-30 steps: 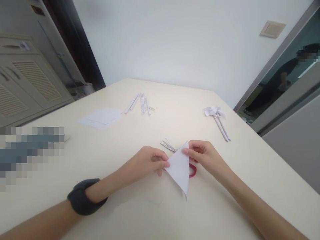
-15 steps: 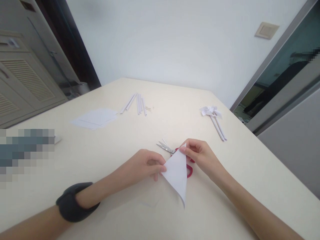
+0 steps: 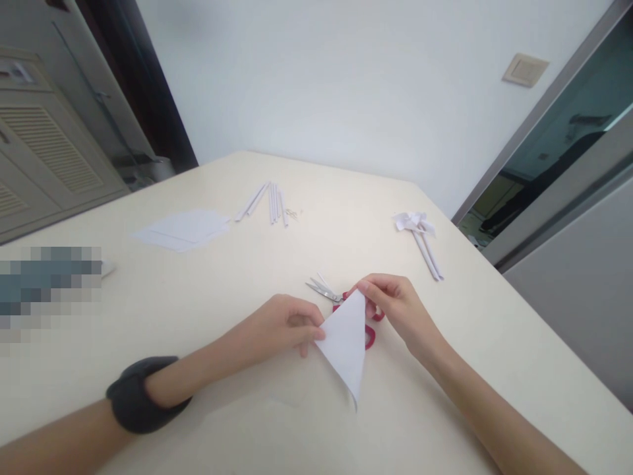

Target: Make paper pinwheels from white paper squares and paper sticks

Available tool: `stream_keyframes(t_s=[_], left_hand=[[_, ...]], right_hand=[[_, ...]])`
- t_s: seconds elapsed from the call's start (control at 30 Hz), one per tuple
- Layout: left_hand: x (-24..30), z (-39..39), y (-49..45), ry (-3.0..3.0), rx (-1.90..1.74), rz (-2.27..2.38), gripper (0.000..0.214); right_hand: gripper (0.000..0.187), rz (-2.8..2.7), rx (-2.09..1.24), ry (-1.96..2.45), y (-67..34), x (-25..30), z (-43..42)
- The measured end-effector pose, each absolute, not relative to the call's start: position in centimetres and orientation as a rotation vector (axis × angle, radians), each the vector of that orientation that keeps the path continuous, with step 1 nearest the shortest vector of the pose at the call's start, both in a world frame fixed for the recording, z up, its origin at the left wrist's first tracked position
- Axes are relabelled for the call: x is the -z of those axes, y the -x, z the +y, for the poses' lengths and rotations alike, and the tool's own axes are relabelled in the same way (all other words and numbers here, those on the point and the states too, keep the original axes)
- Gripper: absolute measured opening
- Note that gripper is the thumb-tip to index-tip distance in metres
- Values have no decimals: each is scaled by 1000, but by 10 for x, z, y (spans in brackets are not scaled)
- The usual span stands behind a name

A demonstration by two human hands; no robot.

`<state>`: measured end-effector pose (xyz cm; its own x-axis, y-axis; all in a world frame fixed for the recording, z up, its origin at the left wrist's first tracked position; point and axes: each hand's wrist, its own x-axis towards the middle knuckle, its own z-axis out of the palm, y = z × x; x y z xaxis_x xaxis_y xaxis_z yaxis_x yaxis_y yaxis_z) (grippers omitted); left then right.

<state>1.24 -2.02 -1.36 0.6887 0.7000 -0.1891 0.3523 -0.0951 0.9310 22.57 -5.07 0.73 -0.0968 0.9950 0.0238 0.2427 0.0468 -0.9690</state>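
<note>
A white sheet of paper [image 3: 343, 340], folded into a triangle, is held up over the table between both hands. My left hand [image 3: 291, 323] pinches its left corner between thumb and fingers. At the top corner my right hand [image 3: 390, 300] grips the paper with thumb and forefinger. Behind the paper lies a pair of scissors [image 3: 326, 290], its metal blades partly spread and pointing left. Its red handles are partly hidden by the paper and my right hand. A thin white strip rests beside the blades.
Flat white sheets [image 3: 190, 227] lie at the back left of the table [image 3: 336, 224]. Several rolled paper sticks [image 3: 274, 203] and small pale bits [image 3: 291, 214] are near the back. Two paper pinwheels [image 3: 418, 224] on sticks lie at the right. A blurred-out object [image 3: 47, 277] sits at the left edge.
The top corner of the paper is now covered by my right thumb and fingers, where its tip stuck out before. The lower tip has swung slightly left. The view has shifted a little.
</note>
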Motion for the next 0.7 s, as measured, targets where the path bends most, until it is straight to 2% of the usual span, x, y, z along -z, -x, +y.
stream_keyframes(t_s=[0.1, 0.27, 0.47, 0.7], left_hand=[[16, -14, -9, -1704, -450, 871, 15], [9, -10, -7, -1671, -637, 921, 15], [4, -13, -9, -1675, -704, 924, 16], [5, -9, -5, -1685, -763, 1052, 21]], right_hand=[[31, -1516, -1181, 1301, -224, -9, -52], [33, -1629, -1455, 1277, -224, -2, -53], [33, -1674, -1213, 1343, -224, 0, -54], [28, -1738, -1311, 1336, -222, 0, -54]])
